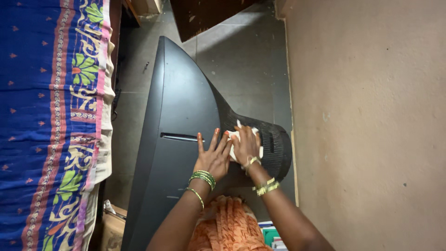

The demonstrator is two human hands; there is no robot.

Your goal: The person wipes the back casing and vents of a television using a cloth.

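Note:
A big dark grey tube television stands below me, seen from above, its ribbed back cone pointing right. My left hand lies flat on the top of the casing, fingers spread, beside a narrow slot. My right hand presses a small white cloth onto the ribbed cone. Both wrists carry green and gold bangles.
A bed with a blue patterned cover runs along the left. A beige wall fills the right side. Grey floor tiles show behind the television. A cardboard box sits at the lower left, and some books at the bottom.

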